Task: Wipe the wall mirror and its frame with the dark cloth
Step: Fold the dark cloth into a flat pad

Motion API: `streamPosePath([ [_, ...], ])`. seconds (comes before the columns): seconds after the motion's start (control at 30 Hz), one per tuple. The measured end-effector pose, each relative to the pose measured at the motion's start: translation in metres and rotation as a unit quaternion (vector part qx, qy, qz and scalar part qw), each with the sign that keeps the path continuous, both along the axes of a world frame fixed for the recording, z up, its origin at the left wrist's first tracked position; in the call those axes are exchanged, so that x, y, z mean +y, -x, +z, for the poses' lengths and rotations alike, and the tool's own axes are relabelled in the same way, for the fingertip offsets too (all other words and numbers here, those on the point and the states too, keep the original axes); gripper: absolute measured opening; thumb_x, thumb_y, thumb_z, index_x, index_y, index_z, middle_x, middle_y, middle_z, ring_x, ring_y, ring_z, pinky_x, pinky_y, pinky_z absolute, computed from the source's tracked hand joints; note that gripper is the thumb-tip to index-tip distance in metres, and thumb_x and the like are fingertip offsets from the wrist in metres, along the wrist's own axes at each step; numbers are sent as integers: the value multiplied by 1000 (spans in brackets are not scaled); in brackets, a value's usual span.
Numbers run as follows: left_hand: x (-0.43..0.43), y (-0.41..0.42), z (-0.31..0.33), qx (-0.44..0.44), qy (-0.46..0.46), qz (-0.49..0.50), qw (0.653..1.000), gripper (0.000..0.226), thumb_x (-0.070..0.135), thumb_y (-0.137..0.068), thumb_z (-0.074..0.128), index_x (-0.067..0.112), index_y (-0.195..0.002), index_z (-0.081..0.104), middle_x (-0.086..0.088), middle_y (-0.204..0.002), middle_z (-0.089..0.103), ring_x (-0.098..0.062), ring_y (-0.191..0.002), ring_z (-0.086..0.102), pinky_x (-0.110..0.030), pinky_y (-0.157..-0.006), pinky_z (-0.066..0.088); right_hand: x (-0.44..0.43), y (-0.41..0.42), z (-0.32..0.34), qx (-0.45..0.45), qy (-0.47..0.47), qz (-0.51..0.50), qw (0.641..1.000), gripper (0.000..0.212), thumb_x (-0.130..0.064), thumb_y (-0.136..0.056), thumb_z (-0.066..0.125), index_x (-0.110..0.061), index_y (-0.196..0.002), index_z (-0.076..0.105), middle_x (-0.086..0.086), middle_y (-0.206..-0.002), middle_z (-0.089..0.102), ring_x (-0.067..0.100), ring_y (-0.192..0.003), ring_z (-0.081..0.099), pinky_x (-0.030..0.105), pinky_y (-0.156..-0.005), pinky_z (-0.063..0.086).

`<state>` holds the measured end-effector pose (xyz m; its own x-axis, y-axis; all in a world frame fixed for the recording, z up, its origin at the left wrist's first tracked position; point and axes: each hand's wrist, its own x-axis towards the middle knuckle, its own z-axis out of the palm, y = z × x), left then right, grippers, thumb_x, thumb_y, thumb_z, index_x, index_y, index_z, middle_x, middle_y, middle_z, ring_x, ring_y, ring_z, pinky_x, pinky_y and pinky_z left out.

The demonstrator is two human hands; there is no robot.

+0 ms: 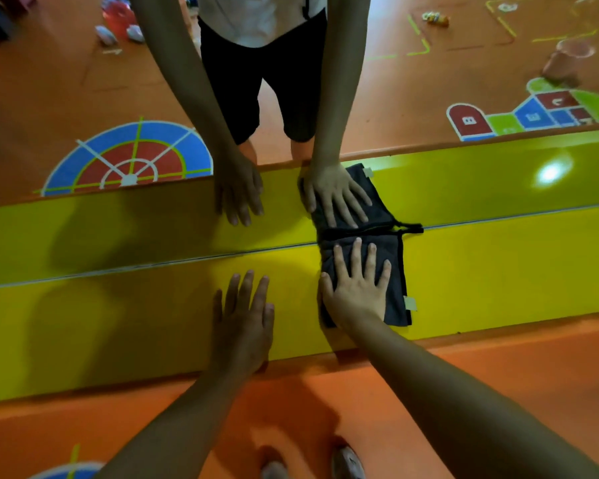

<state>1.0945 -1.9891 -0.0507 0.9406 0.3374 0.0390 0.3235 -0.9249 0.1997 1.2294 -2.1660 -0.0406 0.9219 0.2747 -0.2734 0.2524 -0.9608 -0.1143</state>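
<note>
Your right hand point(357, 292) lay flat with fingers spread, clasping nothing, and pressed the one dark cloth point(397, 271) against the yellow frame point(118, 323). The cloth sat under your palm and reached past your fingertips to the seam where the mirror point(412, 98) began. Your left hand point(244, 323) rested flat and bare on the frame, apart from the cloth. One pale tag point(409, 303) on the cloth's edge was unreadable. In the mirror, a floor decal point(469, 119) showed a B.

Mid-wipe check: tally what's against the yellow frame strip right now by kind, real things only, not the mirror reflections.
Bare hands: 2 (left hand, right hand)
Dark grey folded cloth: 1
Total: 3
</note>
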Motion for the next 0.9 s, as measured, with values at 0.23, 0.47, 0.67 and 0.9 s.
streamPosePath([
  [0.23,56,20,-5,-11,7,-1,1000,57,45,-105,24,26,-156,42,-3,-166,33,-25,-157,23,-56,-123,22,56,27,0,-1,2,-7,1000,68,-62,-104,9,-35,-160,-20,7,-166,-34,32,-151,-35,60,-121,-16],
  [0.47,162,61,0,-14,-20,-19,1000,56,43,-106,25,25,-156,44,-4,-166,35,-24,-156,24,-52,-123,17,151,78,-1,-8,-6,-25,1000,68,-62,-104,8,-33,-161,-17,7,-166,-33,32,-151,-35,60,-122,-16],
  [0.67,275,123,1,2,-18,-23,1000,57,43,-104,27,25,-156,43,-6,-165,37,-26,-155,26,-49,-122,14,250,129,-1,-15,-1,-48,999,70,-62,-104,9,-31,-162,-15,8,-167,-30,32,-153,-31,60,-122,-13],
  [0.9,368,181,15,14,-35,-11,999,58,45,-105,24,25,-157,41,-5,-166,35,-26,-156,24,-50,-123,13,368,196,1,2,-23,-4,1000,69,-61,-104,9,-32,-160,-20,9,-165,-34,34,-150,-36,62,-121,-16],
])
